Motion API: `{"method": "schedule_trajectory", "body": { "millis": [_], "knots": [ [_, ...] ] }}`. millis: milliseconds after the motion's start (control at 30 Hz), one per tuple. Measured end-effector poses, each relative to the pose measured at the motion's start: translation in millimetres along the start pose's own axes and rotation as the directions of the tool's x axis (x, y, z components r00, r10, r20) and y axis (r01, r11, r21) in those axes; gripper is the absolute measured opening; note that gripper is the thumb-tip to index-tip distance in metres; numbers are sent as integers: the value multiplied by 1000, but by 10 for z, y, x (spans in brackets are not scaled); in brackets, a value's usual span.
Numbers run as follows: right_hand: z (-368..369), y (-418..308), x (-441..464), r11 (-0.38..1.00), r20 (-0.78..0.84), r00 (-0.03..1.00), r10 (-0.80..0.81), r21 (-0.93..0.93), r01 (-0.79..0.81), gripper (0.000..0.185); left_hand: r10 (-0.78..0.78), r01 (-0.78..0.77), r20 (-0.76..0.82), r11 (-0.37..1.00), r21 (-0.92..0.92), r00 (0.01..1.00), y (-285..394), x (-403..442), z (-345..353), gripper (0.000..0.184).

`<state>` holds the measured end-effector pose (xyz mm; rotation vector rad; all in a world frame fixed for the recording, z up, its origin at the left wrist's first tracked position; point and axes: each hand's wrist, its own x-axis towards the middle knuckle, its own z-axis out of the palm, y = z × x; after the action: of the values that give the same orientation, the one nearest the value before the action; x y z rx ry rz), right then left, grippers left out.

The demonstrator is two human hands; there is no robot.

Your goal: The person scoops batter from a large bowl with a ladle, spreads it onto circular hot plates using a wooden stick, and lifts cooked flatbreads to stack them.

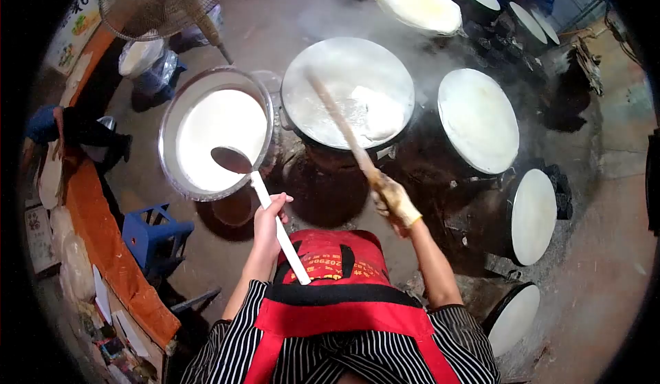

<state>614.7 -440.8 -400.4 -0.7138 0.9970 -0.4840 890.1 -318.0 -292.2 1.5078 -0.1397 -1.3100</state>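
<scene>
My left hand (268,224) is closed round the white handle of a ladle (280,236). The ladle's round dark bowl lies over the white liquid, close to the near right rim of a large metal pot (168,154). In a pale glove, my right hand (396,204) grips a wooden stick (342,124). The stick slants up and left across a wide round pan (302,88), its far end blurred. A wet whitish layer covers that pan, with a thicker white patch at its right. Whether the stick touches the layer cannot be made out.
Several round pans with white tops curve round to the right, including one pan (479,121) close by. Steam drifts at the back. A fan (161,2), a blue stool (155,236) and an orange-edged table (113,246) stand at left. Other people show at the far left and top right.
</scene>
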Motion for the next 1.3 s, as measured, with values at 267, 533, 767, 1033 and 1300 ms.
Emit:
{"method": "schedule_trajectory", "body": {
  "millis": [267,533,767,1033,1300],
  "knots": [
    [-53,-778,374,963,-331,910,-251,-181,200,47,46,-44,38,998,-42,998,73,-120,306,16],
    [171,-384,222,864,-525,697,-489,-182,469,45,-8,9,177,1000,-1,984,362,14,280,11],
    [411,-341,483,770,-208,755,-621,-338,541,44,-105,120,364,993,-19,925,413,116,264,9],
    [273,-70,541,848,-356,780,-514,-346,401,41,-176,138,397,983,123,901,503,107,204,13],
    [93,-178,311,797,-278,803,-528,-489,354,42,-180,102,398,973,209,899,550,408,241,9]
  ]
}}
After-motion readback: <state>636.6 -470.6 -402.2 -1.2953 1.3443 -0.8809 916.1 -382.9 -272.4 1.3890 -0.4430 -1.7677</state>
